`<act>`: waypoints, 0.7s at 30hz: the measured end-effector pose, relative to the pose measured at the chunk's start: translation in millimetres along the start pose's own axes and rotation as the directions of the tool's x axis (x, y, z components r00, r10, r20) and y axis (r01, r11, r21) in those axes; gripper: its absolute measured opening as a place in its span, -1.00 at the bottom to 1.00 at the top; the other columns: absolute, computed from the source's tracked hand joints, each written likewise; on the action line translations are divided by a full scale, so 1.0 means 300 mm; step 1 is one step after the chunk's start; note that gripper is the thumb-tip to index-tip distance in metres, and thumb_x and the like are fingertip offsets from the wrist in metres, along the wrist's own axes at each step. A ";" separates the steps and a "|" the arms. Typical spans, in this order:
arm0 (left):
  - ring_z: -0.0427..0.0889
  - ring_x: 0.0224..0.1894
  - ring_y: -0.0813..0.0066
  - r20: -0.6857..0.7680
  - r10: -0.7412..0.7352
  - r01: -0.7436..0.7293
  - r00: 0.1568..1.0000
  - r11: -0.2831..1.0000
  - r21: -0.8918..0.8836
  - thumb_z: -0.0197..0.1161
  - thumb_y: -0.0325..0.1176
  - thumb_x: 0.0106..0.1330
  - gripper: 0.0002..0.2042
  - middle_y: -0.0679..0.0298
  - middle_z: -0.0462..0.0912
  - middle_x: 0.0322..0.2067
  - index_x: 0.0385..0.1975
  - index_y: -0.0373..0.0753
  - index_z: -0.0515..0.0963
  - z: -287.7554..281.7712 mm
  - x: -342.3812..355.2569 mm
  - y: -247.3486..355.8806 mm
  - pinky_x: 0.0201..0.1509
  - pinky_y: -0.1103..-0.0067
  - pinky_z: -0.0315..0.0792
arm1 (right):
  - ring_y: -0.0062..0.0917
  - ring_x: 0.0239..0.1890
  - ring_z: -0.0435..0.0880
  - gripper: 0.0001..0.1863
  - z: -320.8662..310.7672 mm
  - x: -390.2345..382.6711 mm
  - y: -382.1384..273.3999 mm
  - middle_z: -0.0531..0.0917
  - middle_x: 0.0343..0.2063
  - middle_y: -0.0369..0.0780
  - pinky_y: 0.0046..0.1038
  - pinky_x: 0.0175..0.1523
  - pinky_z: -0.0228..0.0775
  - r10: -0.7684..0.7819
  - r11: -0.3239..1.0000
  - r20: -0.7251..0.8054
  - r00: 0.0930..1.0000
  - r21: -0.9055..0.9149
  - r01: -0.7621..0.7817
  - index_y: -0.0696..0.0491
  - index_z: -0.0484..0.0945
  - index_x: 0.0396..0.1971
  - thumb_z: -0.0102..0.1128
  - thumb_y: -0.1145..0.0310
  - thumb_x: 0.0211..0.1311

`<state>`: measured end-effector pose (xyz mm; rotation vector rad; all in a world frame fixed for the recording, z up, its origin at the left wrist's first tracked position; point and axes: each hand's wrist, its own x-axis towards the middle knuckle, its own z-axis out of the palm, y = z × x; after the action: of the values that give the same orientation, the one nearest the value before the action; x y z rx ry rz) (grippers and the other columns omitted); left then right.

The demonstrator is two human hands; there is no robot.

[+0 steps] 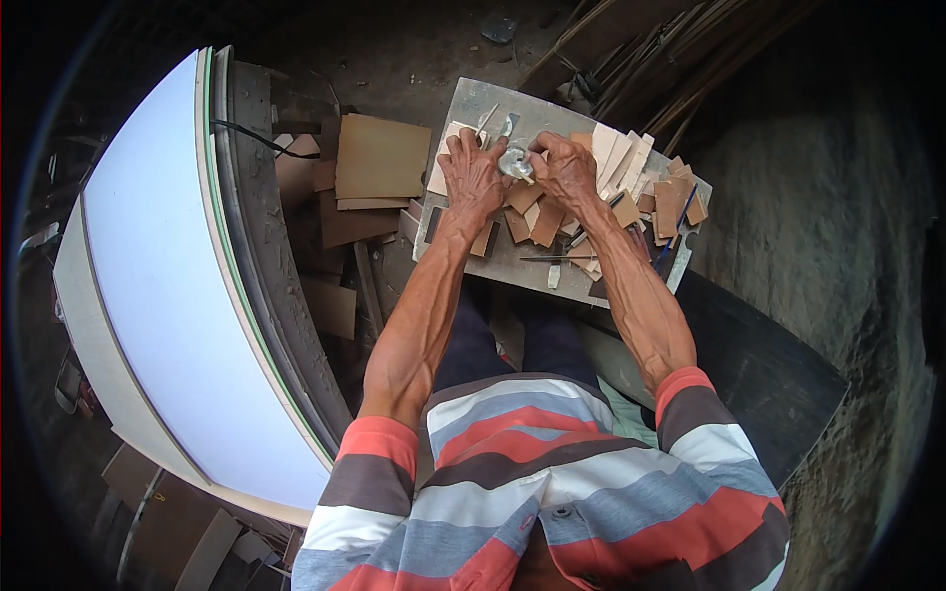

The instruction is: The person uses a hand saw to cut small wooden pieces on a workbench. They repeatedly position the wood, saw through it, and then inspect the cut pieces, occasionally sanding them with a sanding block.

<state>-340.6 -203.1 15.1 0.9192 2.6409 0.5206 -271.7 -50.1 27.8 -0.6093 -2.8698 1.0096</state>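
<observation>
My left hand (471, 177) lies on a pale, thin wood piece (439, 177) at the far left of a small worktable (537, 106), its fingers spread and pressing down. Just right of it is a crumpled, silvery, shiny lump (514, 163), possibly a plastic bag or foil. My right hand (569, 172) is closed at the lump's right side, fingers curled; what they pinch is hidden. A narrow metal blade-like strip (509, 125) lies beyond the lump. Many brown and pale veneer-like offcuts (547, 225) are heaped under and right of my right wrist.
A large white-faced panel stack (158, 266) stands at the left. Between it and the table lie brown boards (379, 158). A dark board (749, 355) leans at the right, beside a rough wall (818, 227). Long wood strips (680, 69) are stacked beyond the table.
</observation>
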 end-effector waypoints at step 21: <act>0.25 -0.01 0.11 -0.009 -0.048 0.047 0.999 0.998 -0.050 0.49 -0.15 -0.07 -0.24 0.05 0.26 -0.07 0.24 0.10 0.34 -0.021 -0.049 0.019 -0.03 0.21 0.22 | -0.35 -0.45 0.65 -0.84 -0.037 -0.057 -0.022 0.67 -0.49 -0.15 -0.37 -0.29 0.46 0.117 0.983 -0.148 0.982 0.161 -0.093 0.10 0.60 -0.38 0.23 0.34 0.10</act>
<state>-329.0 -210.0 25.3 0.8392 2.6395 0.5784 -256.3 -54.6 42.2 -0.7969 -2.6198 1.1284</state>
